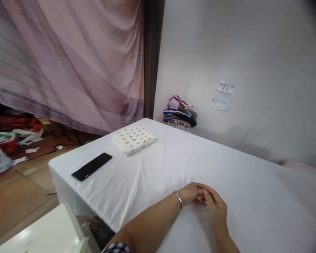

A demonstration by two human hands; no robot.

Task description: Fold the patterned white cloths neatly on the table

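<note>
My left hand [190, 194], with a thin bracelet at the wrist, rests on the white tablecloth [152, 165] near the front of the table. My right hand [216, 207] lies against it, fingers touching the left fingers. Neither hand holds anything. A folded white cloth with small dots [134, 139] lies at the table's far left part. A black phone [92, 166] lies flat near the left edge, well away from both hands.
A pile of folded coloured clothes [180, 114] sits by the white wall beyond the table. Two paper notes [222, 95] are stuck on the wall. A pink curtain [73, 59] hangs left. Clutter [13, 137] lies on the wooden floor. A white surface [47, 232] stands front left.
</note>
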